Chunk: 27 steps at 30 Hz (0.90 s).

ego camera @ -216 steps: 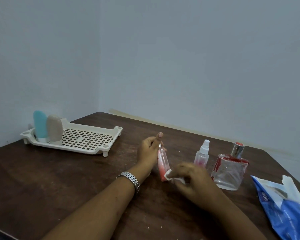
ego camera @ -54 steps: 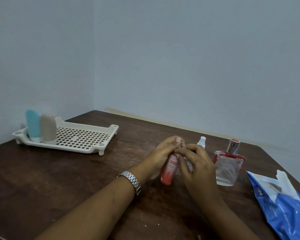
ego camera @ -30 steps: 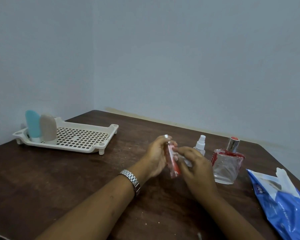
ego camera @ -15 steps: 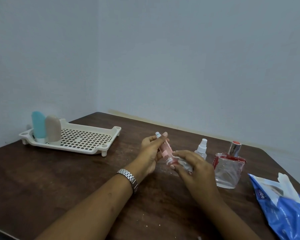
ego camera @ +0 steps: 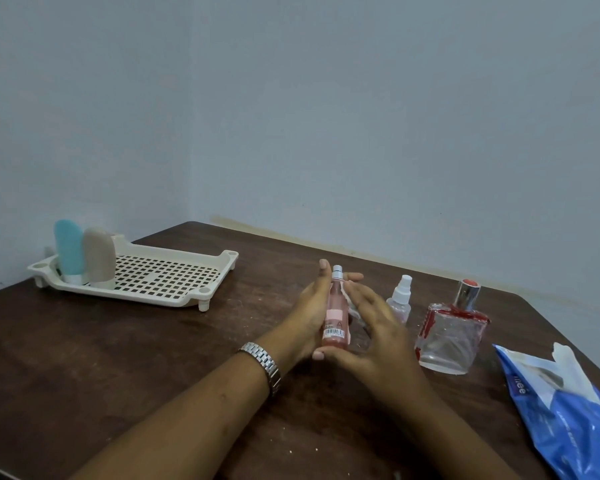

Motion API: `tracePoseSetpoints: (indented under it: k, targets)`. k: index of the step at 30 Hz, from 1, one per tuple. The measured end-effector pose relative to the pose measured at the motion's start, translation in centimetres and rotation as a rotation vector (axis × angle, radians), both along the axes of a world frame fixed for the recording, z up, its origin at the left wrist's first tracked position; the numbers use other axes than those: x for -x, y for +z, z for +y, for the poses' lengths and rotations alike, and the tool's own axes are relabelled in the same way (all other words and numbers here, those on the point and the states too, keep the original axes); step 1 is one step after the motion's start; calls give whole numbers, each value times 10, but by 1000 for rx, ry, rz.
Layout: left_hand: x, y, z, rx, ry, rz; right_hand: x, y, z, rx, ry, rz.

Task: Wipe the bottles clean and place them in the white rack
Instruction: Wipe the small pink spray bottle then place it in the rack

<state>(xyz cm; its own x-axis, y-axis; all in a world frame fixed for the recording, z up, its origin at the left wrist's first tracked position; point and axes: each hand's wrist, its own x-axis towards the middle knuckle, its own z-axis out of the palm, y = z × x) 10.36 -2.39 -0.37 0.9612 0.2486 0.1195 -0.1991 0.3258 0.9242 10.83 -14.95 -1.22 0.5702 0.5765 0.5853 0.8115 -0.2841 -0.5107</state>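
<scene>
One table [ego camera: 84, 358]: dark wood; carries all items below.
Rack [ego camera: 125, 293]: white, perforated floor; far left of table, well apart from the hands.
Bag [ego camera: 575, 420]: blue and white; near right corner.
Left hand [ego camera: 309, 313]: fingers wrapped round the pink bottle from its left and far side.
Right hand [ego camera: 378, 334]: fingers nearly straight, pressing the wipe against the bottle's right side; thumb at the bottle's base.
Square bottle [ego camera: 451, 334]: clear glass, red smears, upright, right of the hands.
Blue bottle [ego camera: 68, 251], beige bottle [ego camera: 98, 254]: upright, touching, at the rack's left end.
Pink bottle [ego camera: 335, 317]: upright between both hands, mid-table, outside the rack.
Spray bottle [ego camera: 399, 301]: upright, just beyond the right hand.
Watch [ego camera: 262, 363]: on left wrist.
Wipe [ego camera: 355, 312]: white, mostly hidden.
</scene>
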Motion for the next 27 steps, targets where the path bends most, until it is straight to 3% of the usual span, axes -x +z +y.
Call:
tracePoseSetpoints:
  k: [8,14,18,23,27]
  targets:
    - [-1,-5,5,29,78,41,1,-4,4,45,-46,-205]
    - [-4,-7,5,-63,168,48,5,-9,9,74,-13,-423]
    - [-6,-7,5,1,177,36,6,-8,7,53,4,-538]
    - [-8,-5,6,110,38,20,7,-6,5,120,-29,-546]
    - [-4,-7,5,111,-141,69,-4,-6,3,231,-114,-445]
